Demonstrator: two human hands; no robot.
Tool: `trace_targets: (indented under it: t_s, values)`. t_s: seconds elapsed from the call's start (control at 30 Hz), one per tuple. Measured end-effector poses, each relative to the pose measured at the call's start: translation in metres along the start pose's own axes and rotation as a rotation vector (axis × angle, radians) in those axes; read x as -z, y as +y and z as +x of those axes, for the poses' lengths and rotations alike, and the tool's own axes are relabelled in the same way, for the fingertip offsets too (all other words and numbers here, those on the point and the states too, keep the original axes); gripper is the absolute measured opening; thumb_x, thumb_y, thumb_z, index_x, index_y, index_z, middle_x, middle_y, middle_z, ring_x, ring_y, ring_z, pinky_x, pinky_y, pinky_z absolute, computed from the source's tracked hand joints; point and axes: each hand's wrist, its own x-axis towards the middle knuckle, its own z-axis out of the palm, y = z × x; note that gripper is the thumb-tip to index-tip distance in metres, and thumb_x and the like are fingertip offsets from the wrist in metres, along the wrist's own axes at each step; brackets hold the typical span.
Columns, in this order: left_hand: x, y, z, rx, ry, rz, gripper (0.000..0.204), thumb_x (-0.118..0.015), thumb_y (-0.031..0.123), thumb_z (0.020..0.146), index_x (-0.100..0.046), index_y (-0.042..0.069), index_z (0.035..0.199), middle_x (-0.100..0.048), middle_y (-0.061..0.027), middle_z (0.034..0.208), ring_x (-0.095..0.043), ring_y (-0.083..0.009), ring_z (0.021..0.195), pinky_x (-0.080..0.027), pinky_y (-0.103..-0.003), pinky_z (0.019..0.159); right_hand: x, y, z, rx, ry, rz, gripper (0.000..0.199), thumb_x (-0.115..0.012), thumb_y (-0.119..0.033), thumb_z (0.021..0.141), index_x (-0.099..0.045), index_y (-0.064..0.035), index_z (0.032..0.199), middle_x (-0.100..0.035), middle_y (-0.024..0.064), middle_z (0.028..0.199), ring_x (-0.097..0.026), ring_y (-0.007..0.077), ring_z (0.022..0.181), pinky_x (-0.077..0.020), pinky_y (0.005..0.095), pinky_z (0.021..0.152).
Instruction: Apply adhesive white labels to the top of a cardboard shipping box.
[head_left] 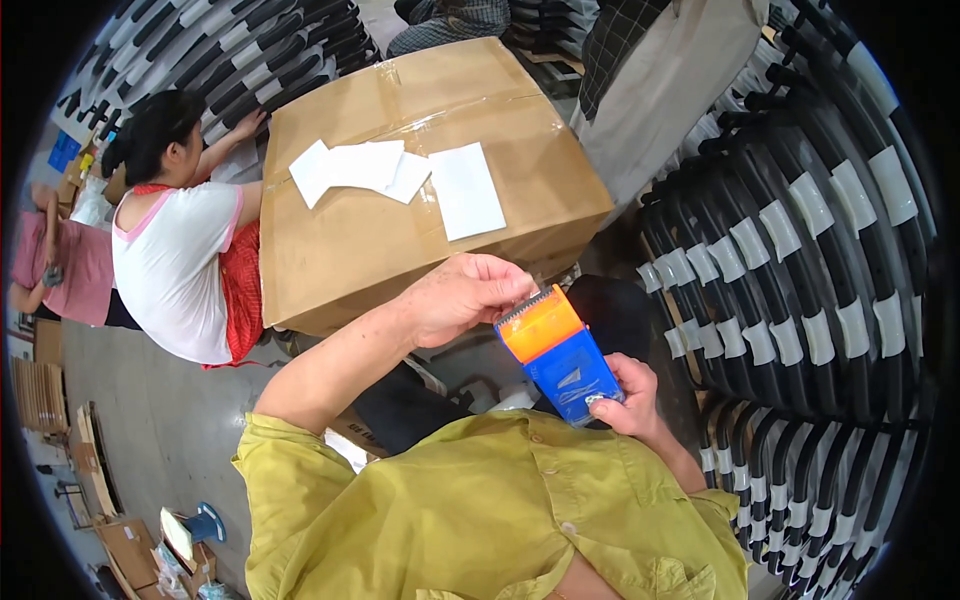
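Right hand (pixel 628 396) grips a blue-orange tape dispenser (pixel 556 352) — left hand (pixel 462 296) pinches its toothed edge.

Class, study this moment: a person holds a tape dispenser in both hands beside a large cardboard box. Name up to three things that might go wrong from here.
1. The left hand pinches at the toothed blade of the tape dispenser; the fingertips might get nicked.
2. The right hand grips only the dispenser's lower end, so it may slip or twist.
3. Loose white sheets lie on the cardboard box; tape could catch them, or they could slide off.
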Motion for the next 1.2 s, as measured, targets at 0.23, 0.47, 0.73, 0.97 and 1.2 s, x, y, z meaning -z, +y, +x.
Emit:
trace_targets:
  t_s: [0.23, 0.47, 0.73, 0.97, 1.2]
  values:
    - [0.038, 0.007, 0.002, -0.073, 0.103, 0.401, 0.022, -0.057, 0.023, 0.082, -0.062, 0.002, 0.081, -0.06, -0.0018, 0.072, -0.053, -0.0075, 0.064, -0.044, -0.021, 0.061, -0.048, -0.009, 0.005, -0.143, 0.067, 0.273, 0.025, -0.061, -0.013, 0.075, -0.052, 0.0029, 0.093, -0.06, 0.005, 0.083, -0.053, 0.0064, 0.071, -0.0435, 0.0208, 0.064]
    - [0.092, 0.067, 0.033, -0.313, 0.414, 0.904, 0.019, -0.06, 0.019, 0.077, -0.065, 0.001, 0.078, -0.06, -0.0043, 0.063, -0.053, -0.01, 0.056, -0.044, -0.023, 0.052, -0.069, -0.015, 0.003, -0.345, 0.174, 0.327, 0.022, -0.058, -0.013, 0.079, -0.052, 0.0019, 0.094, -0.058, 0.0039, 0.085, -0.051, 0.0056, 0.073, -0.0426, 0.0214, 0.066]
    - [0.132, 0.059, 0.098, -0.979, 0.701, 1.628, 0.013, -0.064, 0.022, 0.071, -0.066, 0.009, 0.074, -0.056, -0.0079, 0.096, -0.054, -0.0224, 0.079, -0.044, -0.033, 0.07, -0.072, -0.024, 0.05, -0.459, 0.284, 0.378, 0.03, -0.059, -0.025, 0.08, -0.054, 0.0031, 0.091, -0.059, 0.0047, 0.081, -0.052, 0.0066, 0.069, -0.0436, 0.0219, 0.064]
    - [0.138, 0.052, 0.089, -0.866, 1.008, 1.609, 0.041, -0.064, 0.024, 0.071, -0.052, 0.007, 0.106, -0.052, -0.0107, 0.106, -0.05, -0.0237, 0.097, -0.042, -0.036, 0.075, -0.057, -0.004, 0.057, -0.55, 0.263, 0.349, 0.034, -0.059, -0.028, 0.08, -0.054, 0.0039, 0.091, -0.06, 0.0068, 0.082, -0.053, 0.0074, 0.07, -0.0438, 0.0219, 0.065]
    - [0.081, -0.03, -0.004, 0.161, 0.524, 0.405, 0.066, -0.04, 0.055, 0.083, -0.049, -0.009, 0.101, -0.059, -0.015, 0.08, -0.059, -0.0201, 0.072, -0.048, -0.029, 0.066, -0.036, 0.001, 0.023, -0.618, 0.2, 0.386, 0.033, -0.061, -0.026, 0.079, -0.054, 0.0041, 0.091, -0.059, 0.0072, 0.081, -0.054, 0.0083, 0.069, -0.0439, 0.0222, 0.063]
